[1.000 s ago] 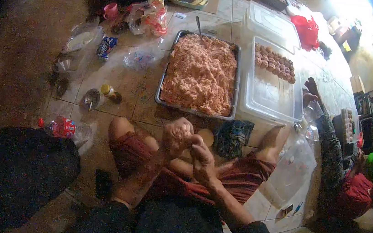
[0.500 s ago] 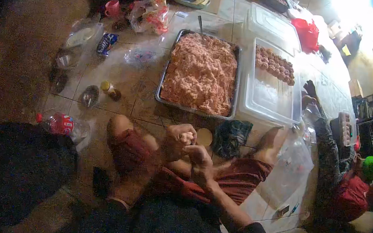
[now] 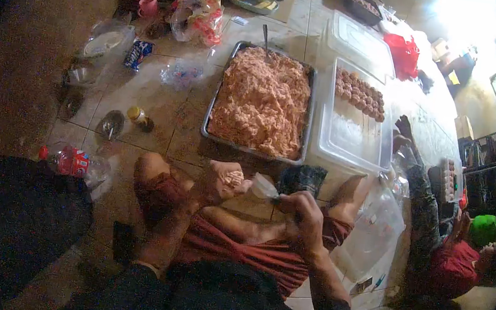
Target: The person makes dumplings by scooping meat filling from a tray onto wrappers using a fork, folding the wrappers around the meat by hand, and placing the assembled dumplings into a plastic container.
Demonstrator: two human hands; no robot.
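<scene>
My left hand (image 3: 220, 182) is closed in a fist around a lump of pink minced meat (image 3: 232, 178), which shows at the top of the fist. My right hand (image 3: 305, 218) grips a spoon (image 3: 264, 187) by its handle; the pale bowl points left toward the meat, apart from it. Beyond both hands lies a large dark-rimmed tray (image 3: 204, 127) heaped with minced meat (image 3: 263, 101). A metal utensil handle (image 3: 266, 36) sticks up from its far side. Right of it, a clear plastic container (image 3: 347, 143) holds rows of meatballs (image 3: 360, 94) at its far end.
A dark plastic bag (image 3: 302, 181) lies near my right knee, with a clear bag (image 3: 372, 230) farther right. To the left are a bottle (image 3: 74, 161), a small jar (image 3: 137, 114) and a blue packet (image 3: 139, 55). Another person in red (image 3: 456, 264) sits at the right.
My right hand with the spoon has moved right, away from my left fist. A larger lump of meat now shows at the left fist. The view has shifted slightly.
</scene>
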